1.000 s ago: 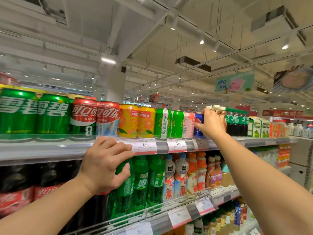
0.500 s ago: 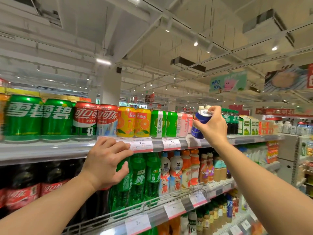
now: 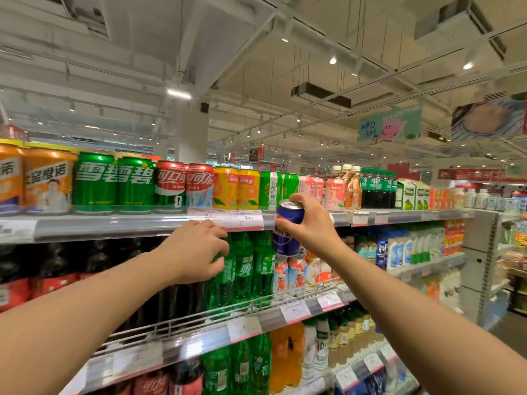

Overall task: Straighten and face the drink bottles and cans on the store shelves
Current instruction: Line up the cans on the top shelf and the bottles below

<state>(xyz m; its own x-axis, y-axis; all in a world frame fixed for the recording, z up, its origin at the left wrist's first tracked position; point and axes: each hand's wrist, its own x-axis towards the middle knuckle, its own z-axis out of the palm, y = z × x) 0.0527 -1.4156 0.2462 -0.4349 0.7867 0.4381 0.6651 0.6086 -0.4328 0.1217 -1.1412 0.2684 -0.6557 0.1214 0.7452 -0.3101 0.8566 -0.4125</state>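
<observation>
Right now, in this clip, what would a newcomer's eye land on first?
Probably the blue can, gripped in the right hand and held in the air, tilted, in front of the top shelf. Next, the left hand, wrapped around a green soda bottle on the shelf below. Behind them runs a bright row of cans, notably the green Sprite cans and red Coca-Cola cans left of centre.

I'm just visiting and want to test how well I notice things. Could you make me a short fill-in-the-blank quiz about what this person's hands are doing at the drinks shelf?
1. The right hand holds a ____ can off the shelf.
2. The left hand grips a ____ bottle.
3. On the top shelf, the red cans stand directly right of the ____ cans.

Missing words: blue; green; green
</observation>
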